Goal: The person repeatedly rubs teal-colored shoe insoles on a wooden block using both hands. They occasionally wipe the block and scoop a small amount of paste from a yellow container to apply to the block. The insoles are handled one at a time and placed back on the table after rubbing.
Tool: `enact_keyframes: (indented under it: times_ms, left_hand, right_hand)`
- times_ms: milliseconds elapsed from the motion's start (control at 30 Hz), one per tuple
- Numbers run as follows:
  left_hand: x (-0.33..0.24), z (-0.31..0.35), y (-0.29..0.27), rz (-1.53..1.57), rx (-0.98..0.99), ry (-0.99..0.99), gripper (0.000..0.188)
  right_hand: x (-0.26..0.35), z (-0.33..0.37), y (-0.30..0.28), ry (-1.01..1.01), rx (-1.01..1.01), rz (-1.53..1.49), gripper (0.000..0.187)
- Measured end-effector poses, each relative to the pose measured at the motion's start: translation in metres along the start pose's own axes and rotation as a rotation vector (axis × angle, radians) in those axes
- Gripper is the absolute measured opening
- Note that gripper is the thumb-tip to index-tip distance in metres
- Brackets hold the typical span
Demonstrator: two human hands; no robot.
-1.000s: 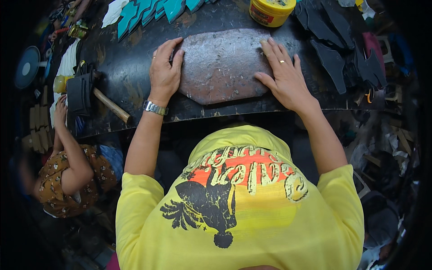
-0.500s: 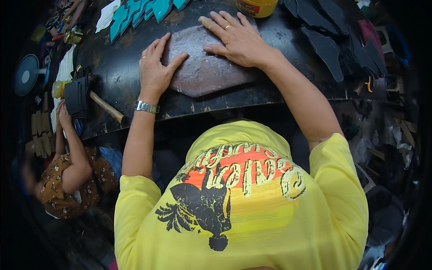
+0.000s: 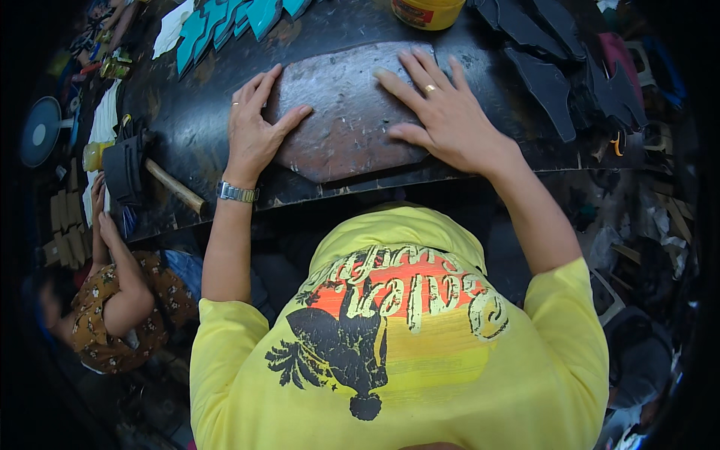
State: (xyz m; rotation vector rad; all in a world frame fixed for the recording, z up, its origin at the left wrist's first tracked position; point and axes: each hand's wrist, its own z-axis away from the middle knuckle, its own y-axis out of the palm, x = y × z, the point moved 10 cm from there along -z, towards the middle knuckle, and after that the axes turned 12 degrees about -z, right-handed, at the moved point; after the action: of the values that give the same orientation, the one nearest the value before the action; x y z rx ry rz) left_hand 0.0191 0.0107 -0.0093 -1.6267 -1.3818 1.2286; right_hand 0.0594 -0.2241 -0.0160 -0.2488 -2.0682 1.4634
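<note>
A worn brown board point(image 3: 341, 112) with cut corners lies flat near the front edge of the dark table. My left hand point(image 3: 259, 124) rests at the board's left edge, its thumb reaching over the surface and the other fingers pointing away from me. Fingers spread, my right hand point(image 3: 442, 112) lies over the board's right side, with the thumb stretched inward. Neither hand is closed round anything. The board's right edge is partly hidden under the right hand.
Teal cut pieces point(image 3: 225, 22) lie at the far left, black cut pieces point(image 3: 544, 82) at the right. A yellow tub point(image 3: 427, 13) stands at the back. Left of me are a wooden-handled tool point(image 3: 176, 186), dark stacked pieces point(image 3: 124, 172) and a co-worker point(image 3: 131, 307).
The board has come slightly nearer to me. My right hand has moved right and nearer along it, while my left hand has shifted only a little. The co-worker's hands have moved slightly.
</note>
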Motion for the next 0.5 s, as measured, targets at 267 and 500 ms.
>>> enact_keyframes:
  times_ms: [267, 500]
  left_hand:
    - [0.011, -0.001, -0.002, 0.083, -0.095, -0.067, 0.039]
    - [0.008, 0.001, -0.001, 0.074, -0.063, -0.070, 0.042]
  right_hand:
    - [0.051, -0.038, 0.035, -0.282, 0.148, -0.118, 0.070]
    - [0.028, 0.010, -0.015, -0.047, 0.192, -0.914, 0.065]
